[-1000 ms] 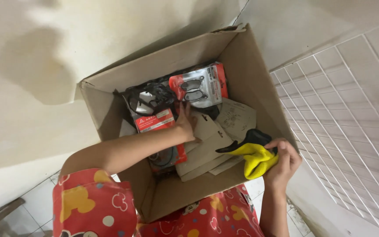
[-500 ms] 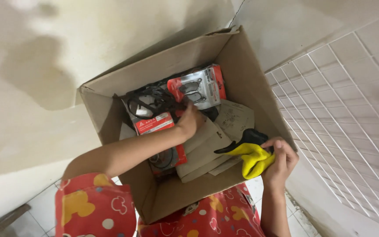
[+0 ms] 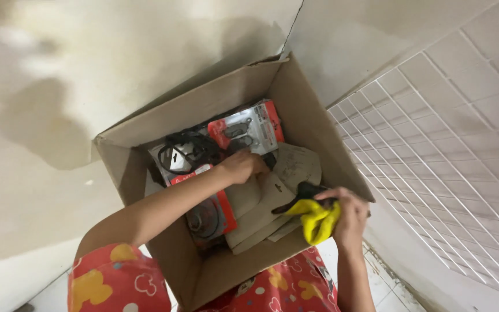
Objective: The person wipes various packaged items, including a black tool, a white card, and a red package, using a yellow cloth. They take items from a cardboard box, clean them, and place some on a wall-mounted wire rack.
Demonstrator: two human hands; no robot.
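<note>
Since the earlier frame the right hand (image 3: 350, 215) has carried the yellow and black glove (image 3: 314, 215) further in over the cardboard box (image 3: 313, 124), off its right wall. That hand is clenched around the glove (the yellow part bunches out below the fingers). The left hand (image 3: 242, 166) reaches deep into the box, fingers curled down among the red-carded blister packs (image 3: 248, 125) and brown paper envelopes (image 3: 267, 202); whether it grips anything cannot be told. A white wire grid panel (image 3: 434, 150) stands just right of the box.
</note>
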